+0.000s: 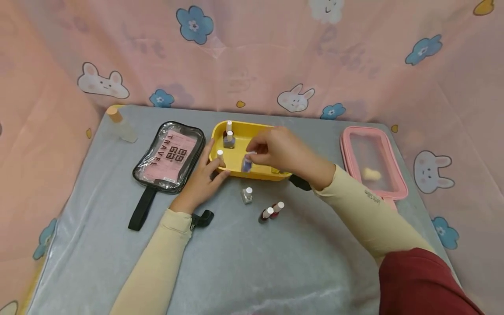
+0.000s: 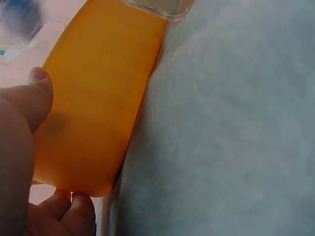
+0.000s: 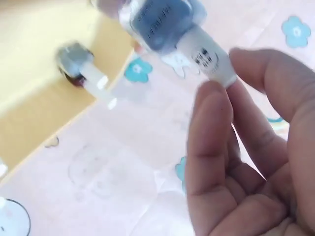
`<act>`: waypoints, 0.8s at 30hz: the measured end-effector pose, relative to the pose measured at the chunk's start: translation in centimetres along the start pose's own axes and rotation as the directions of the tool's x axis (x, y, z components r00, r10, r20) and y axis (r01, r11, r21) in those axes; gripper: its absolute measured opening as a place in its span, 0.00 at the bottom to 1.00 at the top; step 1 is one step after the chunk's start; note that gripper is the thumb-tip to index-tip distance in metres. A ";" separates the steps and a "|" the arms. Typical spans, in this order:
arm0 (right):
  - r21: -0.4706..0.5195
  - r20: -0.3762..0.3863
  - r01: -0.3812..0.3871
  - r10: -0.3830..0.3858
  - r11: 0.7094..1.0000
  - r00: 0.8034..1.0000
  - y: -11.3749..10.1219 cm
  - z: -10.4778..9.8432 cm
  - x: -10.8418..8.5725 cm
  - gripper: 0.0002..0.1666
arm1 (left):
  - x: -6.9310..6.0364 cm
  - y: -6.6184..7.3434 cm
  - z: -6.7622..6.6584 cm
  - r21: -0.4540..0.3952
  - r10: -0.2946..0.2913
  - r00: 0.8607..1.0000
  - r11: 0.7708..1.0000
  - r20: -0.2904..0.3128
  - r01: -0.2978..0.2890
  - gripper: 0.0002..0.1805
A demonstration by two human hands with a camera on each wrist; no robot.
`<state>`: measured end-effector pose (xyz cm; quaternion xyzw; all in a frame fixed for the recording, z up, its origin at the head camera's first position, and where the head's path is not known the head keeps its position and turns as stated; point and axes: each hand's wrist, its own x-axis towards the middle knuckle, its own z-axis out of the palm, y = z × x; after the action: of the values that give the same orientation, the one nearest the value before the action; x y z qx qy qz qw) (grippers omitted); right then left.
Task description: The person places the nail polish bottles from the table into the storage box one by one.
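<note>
My right hand (image 1: 285, 151) pinches a blue nail polish bottle (image 3: 167, 22) by its white cap, holding it over the yellow tray (image 1: 252, 124). In the right wrist view the cap sits between thumb and fingertips. At the tray's left end, my left hand (image 1: 201, 181) grips the corner; the left wrist view shows the thumb (image 2: 42, 96) by the rim and fingers at the end wall. Inside the tray stand a grey-blue polish (image 1: 229, 142), a dark one behind it, and a white-capped one (image 1: 220, 155) near the left fingers.
On the cloth before the tray stand a clear polish bottle (image 1: 247, 197) and two dark red ones (image 1: 266, 214). A clear black-edged pouch (image 1: 171, 157) lies left, a pink-framed pouch (image 1: 374, 162) right. A frosted bottle with an orange cap (image 1: 123, 127) lies at the back left.
</note>
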<state>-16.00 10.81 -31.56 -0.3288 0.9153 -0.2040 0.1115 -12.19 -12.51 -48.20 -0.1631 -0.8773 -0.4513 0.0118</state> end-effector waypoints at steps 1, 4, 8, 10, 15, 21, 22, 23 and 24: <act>-0.002 -0.014 0.007 -0.007 1.000 1.000 0.1 -0.2 0.8 0.09 | 0.0 0.0 0.0 0.000 0.002 1.000 1.000 -0.001 -0.002 0.13; -0.006 -0.020 0.013 -0.014 1.000 1.000 0.7 0.5 3.5 0.08 | 0.0 -0.1 0.0 -0.008 0.007 1.000 1.000 -0.006 -0.007 0.12; 0.017 0.017 0.010 -0.010 1.000 1.000 2.1 2.6 6.0 0.08 | 0.0 0.0 0.3 -0.020 0.017 1.000 1.000 -0.006 -0.017 0.12; 0.035 0.037 0.002 -0.003 0.999 0.999 2.6 3.5 6.6 0.08 | 0.0 0.0 0.3 -0.018 0.018 1.000 1.000 -0.004 -0.018 0.12; 0.059 0.080 0.015 -0.020 0.998 0.997 2.9 4.7 7.4 0.08 | 0.1 0.0 0.0 -0.013 0.015 1.000 1.000 -0.015 -0.015 0.12; 0.041 0.114 0.008 -0.013 0.999 0.993 2.9 5.1 7.5 0.11 | 0.2 0.2 -0.1 -0.016 0.013 1.000 1.000 -0.016 -0.014 0.12; 0.032 0.127 0.003 -0.007 0.999 0.992 2.9 5.2 7.5 0.11 | 0.1 0.2 -0.1 -0.015 0.010 1.000 1.000 -0.013 -0.011 0.12; 0.022 0.142 -0.001 -0.002 1.000 0.990 2.9 5.2 7.5 0.12 | 0.1 0.2 -0.1 -0.016 0.009 1.000 1.000 -0.009 -0.009 0.12; 0.013 0.156 -0.004 0.002 1.000 0.988 2.9 5.3 7.5 0.13 | 0.1 0.1 0.0 -0.017 0.007 1.000 1.000 -0.006 -0.007 0.12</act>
<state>-21.47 6.42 -38.06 -0.3418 0.9028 -0.1838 0.1852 -12.25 -12.44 -48.04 -0.1648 -0.8727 -0.4593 0.0146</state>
